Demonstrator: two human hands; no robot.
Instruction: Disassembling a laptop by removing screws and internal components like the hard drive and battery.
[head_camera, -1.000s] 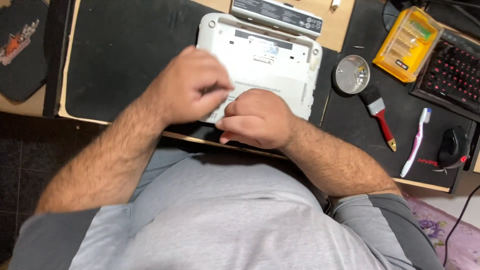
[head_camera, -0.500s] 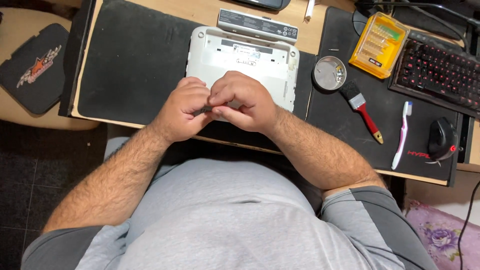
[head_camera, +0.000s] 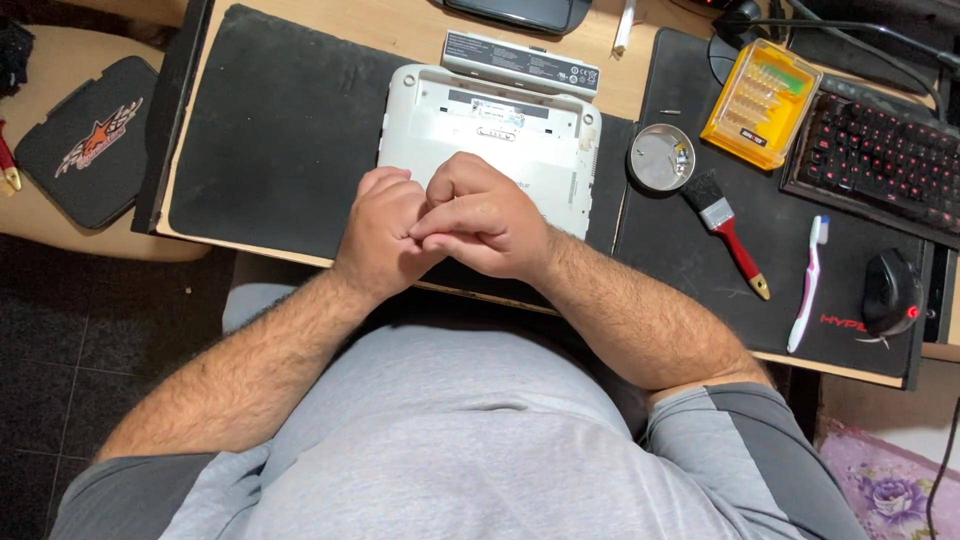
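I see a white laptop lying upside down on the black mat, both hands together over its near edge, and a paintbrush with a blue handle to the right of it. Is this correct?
Not quite. The head view shows the paintbrush has a red handle, not blue. The rest holds: the white laptop lies upside down on the black mat, with the left hand and right hand together over its near edge.
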